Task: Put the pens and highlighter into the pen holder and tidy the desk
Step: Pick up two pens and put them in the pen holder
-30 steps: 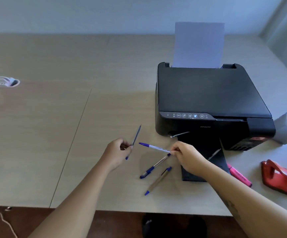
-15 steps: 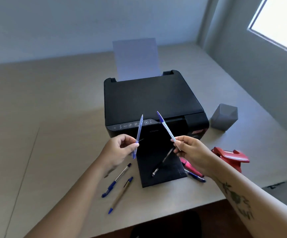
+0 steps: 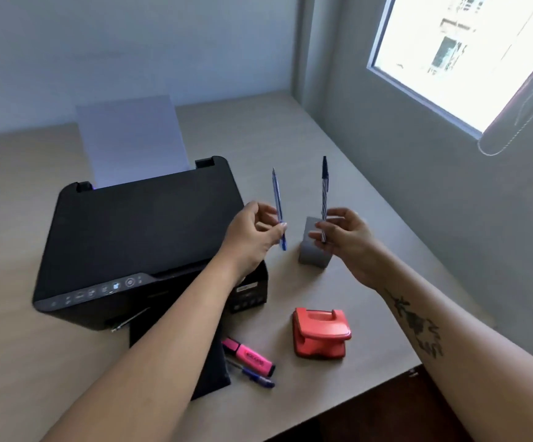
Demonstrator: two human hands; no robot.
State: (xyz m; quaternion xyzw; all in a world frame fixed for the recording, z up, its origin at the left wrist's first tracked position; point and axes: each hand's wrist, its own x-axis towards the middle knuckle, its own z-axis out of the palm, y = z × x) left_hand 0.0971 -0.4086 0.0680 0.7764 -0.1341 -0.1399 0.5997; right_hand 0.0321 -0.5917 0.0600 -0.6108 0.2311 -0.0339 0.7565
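Note:
My left hand (image 3: 252, 234) pinches a thin blue pen (image 3: 277, 199), held nearly upright. A striped pen with a dark blue cap (image 3: 324, 189) stands upright in the fingers of my right hand (image 3: 345, 237). Both pens hover just above the grey pen holder (image 3: 309, 250), a small square box on the desk right of the printer; my right hand covers part of it. A pink highlighter (image 3: 248, 352) and a blue pen (image 3: 254, 375) lie side by side near the desk's front edge. A thin dark pen (image 3: 130, 319) rests at the printer's front.
A black printer (image 3: 137, 237) with white paper (image 3: 131, 141) in its rear feed fills the desk's left middle; its output tray reaches toward me. A red hole punch (image 3: 321, 331) sits in front of the holder. The grey wall and window (image 3: 456, 55) close the right side.
Both hands lifted their pens off the desk and carried them right, from in front of the printer to above the grey holder. The view swung right; the two pens left of the tray are out of frame.

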